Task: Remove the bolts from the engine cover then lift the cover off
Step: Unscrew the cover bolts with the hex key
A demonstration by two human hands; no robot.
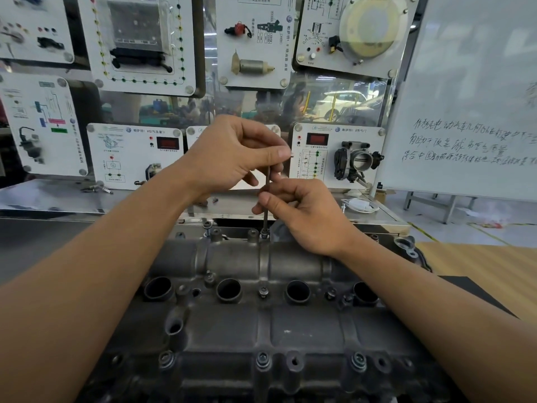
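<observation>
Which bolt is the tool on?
The far-edge bolt beside the right hand: the tool stands upright in it. The centre bolt and near-edge bolts have nothing on them.

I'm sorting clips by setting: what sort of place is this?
Likely an automotive training workshop: display panels carry mounted car parts like a throttle body, a handwritten whiteboard stands beside them, and an engine cover lies in front.
</observation>
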